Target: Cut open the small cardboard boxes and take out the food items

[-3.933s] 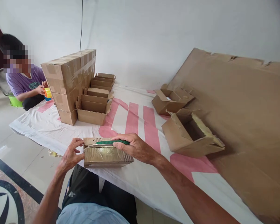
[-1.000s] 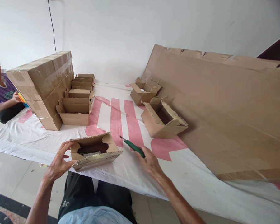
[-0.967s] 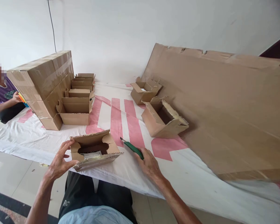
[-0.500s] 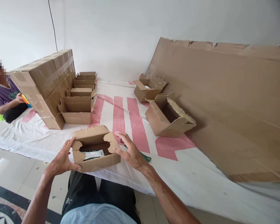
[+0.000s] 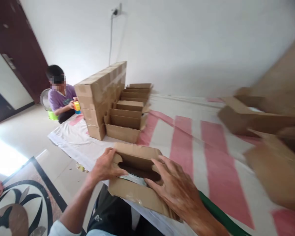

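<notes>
An opened cardboard box [image 5: 140,195] sits near the front edge of the cloth, just above my lap. My left hand [image 5: 104,167] grips its left end, thumb over the front side and fingers at the back corner. At the opposite end, my right hand [image 5: 175,185] clasps the side flap, with thumb and fingertips reaching over the opening. Inside lies a pale packet [image 5: 134,179], partly hidden by the walls and my thumbs. A green strip [image 5: 217,209] on the cloth passes behind my right forearm.
Stacked taped cartons [image 5: 94,98] stand left, beside a row of open boxes [image 5: 124,131]. More open boxes [image 5: 272,167] are at right, blurred, near a leaning cardboard sheet [image 5: 285,72]. A person [image 5: 61,100] in purple sits at far left, holding a colourful object.
The view has swung left, bringing the door and the seated person further in. My right hand has closed in on the box's right end; my left hand stays on the left end.
</notes>
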`<action>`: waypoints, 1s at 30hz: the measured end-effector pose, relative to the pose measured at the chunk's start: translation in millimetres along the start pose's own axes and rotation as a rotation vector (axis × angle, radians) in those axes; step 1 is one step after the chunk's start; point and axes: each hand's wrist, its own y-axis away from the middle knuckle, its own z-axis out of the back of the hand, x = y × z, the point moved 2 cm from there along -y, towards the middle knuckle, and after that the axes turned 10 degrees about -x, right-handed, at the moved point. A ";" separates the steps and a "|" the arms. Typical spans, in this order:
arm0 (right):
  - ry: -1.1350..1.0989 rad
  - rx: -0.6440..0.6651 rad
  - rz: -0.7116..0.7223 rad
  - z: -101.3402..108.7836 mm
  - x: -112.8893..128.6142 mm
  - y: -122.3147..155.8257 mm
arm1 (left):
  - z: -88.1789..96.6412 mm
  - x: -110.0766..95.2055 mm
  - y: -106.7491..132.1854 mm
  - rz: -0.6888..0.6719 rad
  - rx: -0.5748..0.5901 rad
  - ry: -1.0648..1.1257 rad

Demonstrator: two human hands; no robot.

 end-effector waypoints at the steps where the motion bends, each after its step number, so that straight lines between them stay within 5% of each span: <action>1: 0.034 0.021 0.035 -4.5 1.3 -2.9 | -5.4 -10.7 0.6 0.058 -0.046 -0.103; 7: 0.156 0.132 0.127 -4.1 7.4 -19.4 | -23.8 -43.5 -3.8 0.166 -0.087 -0.386; 12: -0.068 0.226 -0.045 21.4 -2.2 -29.2 | -0.6 -13.5 -12.2 0.140 -0.182 0.070; 18: -0.397 0.248 -0.358 49.1 -29.9 -33.4 | 37.2 23.3 -11.2 -0.005 -0.165 0.330; 24: -0.552 0.207 -0.477 63.4 -43.0 -32.0 | 35.5 26.8 5.5 0.012 -0.128 0.153; 30: -0.387 0.194 -0.445 66.9 -40.6 -27.0 | 21.1 14.1 20.0 0.003 -0.162 0.001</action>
